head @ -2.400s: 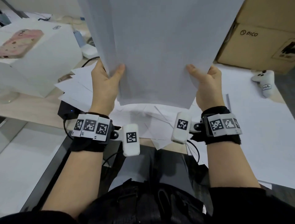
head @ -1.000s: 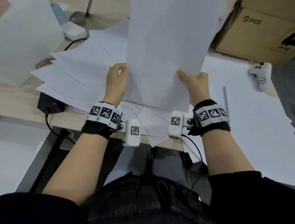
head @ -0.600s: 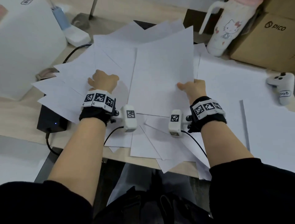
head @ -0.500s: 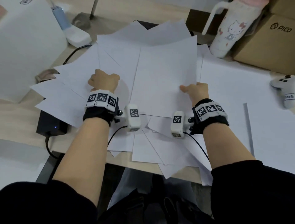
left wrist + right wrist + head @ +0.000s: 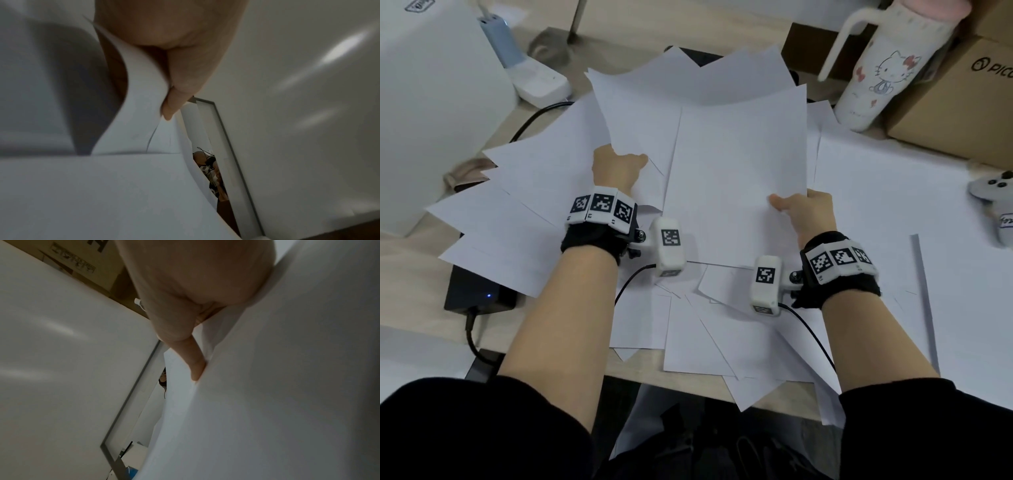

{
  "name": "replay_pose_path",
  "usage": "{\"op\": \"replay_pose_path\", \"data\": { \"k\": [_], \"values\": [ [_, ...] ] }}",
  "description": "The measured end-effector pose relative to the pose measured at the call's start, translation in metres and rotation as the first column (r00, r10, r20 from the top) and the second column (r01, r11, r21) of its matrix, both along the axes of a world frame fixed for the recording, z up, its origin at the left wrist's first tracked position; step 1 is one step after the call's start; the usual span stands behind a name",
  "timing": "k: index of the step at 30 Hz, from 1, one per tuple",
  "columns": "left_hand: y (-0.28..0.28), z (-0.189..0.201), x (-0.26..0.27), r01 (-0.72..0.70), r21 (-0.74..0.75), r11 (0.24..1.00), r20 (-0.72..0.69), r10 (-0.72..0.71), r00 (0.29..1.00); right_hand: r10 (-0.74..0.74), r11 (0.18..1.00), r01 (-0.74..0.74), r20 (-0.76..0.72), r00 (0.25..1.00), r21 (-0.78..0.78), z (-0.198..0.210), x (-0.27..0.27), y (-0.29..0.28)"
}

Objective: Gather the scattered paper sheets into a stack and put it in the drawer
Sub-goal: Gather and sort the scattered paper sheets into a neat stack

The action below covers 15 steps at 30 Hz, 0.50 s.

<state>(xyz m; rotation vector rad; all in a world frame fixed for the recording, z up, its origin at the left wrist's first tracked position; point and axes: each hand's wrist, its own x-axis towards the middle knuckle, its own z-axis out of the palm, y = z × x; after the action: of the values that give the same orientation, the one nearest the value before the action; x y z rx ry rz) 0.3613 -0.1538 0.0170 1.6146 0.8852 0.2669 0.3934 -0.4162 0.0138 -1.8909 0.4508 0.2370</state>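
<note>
Many white paper sheets (image 5: pixel 524 205) lie fanned and overlapping across the desk. A flat stack of sheets (image 5: pixel 739 171) rests on top of them in the middle. My left hand (image 5: pixel 616 168) grips the lower edge of a sheet (image 5: pixel 633 113) just left of the stack; in the left wrist view the thumb and fingers (image 5: pixel 172 100) pinch a curled paper edge (image 5: pixel 139 116). My right hand (image 5: pixel 806 212) holds the stack's near right corner, thumb on top. In the right wrist view a finger (image 5: pixel 195 366) presses against paper (image 5: pixel 267 386). No drawer is in view.
A white box (image 5: pixel 431 102) stands at the left, with a black adapter (image 5: pixel 472 294) at the desk's near left edge. A cartoon-cat tumbler (image 5: pixel 876 68) and a cardboard box (image 5: pixel 962 102) stand at the back right. A white game controller (image 5: pixel 993 192) lies at the right.
The stack, held upright in the air a second ago, now lies flat on the scattered sheets. Both hands came down with it, and the left hand now grips a sheet beside it.
</note>
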Motion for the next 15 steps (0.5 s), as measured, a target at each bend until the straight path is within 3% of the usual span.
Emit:
{"op": "replay_pose_path", "data": {
  "k": [8,15],
  "values": [
    [-0.016,-0.005,0.009,0.005,-0.106,0.994,0.033,-0.002,0.999,0.007,1.000,-0.007,0.008,1.000,0.011,-0.008,0.003,-0.004],
    [-0.017,-0.008,0.018,-0.024,-0.019,1.000,-0.041,0.023,0.999,0.004,1.000,-0.005,0.027,1.000,0.026,-0.008,0.001,-0.004]
  ]
}}
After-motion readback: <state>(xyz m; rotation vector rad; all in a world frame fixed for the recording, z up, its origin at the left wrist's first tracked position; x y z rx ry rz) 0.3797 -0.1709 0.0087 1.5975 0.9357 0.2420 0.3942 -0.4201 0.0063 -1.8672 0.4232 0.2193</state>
